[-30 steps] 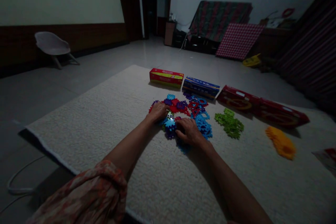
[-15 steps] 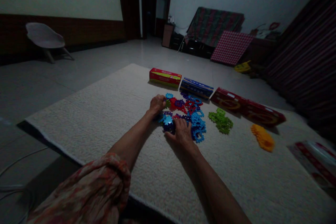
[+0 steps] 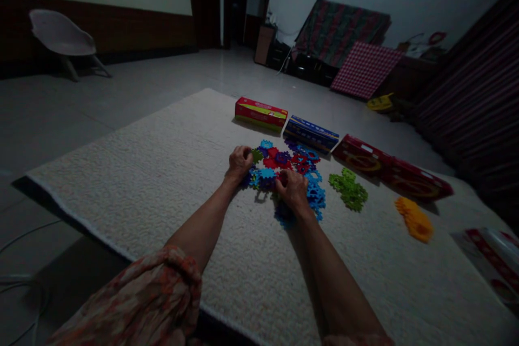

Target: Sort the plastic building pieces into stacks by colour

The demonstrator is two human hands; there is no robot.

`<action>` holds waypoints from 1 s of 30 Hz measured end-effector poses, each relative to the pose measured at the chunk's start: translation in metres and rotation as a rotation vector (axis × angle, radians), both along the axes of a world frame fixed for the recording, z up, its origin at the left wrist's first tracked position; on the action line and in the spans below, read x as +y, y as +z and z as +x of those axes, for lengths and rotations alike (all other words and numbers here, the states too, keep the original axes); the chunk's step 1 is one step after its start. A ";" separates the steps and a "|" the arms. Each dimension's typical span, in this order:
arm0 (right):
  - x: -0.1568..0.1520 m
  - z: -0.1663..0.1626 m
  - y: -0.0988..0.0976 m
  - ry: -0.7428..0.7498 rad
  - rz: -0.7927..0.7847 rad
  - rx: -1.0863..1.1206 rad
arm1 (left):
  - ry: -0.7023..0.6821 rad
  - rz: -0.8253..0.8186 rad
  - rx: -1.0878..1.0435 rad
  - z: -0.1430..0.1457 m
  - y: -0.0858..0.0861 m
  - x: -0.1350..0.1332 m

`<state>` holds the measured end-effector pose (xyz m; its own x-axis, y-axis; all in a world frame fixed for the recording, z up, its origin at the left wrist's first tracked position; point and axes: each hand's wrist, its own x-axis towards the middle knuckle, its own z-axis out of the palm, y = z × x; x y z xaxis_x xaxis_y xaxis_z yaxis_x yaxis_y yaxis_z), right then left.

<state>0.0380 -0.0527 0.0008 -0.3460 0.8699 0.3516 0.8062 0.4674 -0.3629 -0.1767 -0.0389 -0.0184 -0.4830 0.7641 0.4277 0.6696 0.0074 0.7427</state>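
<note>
Multicoloured toothed plastic pieces (image 3: 279, 161) lie heaped on a cream, textured cloth (image 3: 141, 173), around the left hand (image 3: 240, 163) and right hand (image 3: 293, 189); both hands curl partly closed, but in this dimness I cannot tell whether either grips a piece. Beyond are a red-and-yellow oblong box (image 3: 260, 114), pale tiled floor (image 3: 154, 81) and a pale moulded chair (image 3: 60, 32).
</note>
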 end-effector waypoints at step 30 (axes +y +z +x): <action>-0.034 -0.035 0.008 0.245 -0.072 -0.276 | -0.129 -0.033 0.012 0.003 0.008 -0.007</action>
<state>0.0030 -0.0866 0.0084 -0.6200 0.7688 0.1567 0.7458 0.6395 -0.1865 -0.1733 -0.0460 -0.0106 -0.3744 0.8334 0.4065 0.6754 -0.0552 0.7353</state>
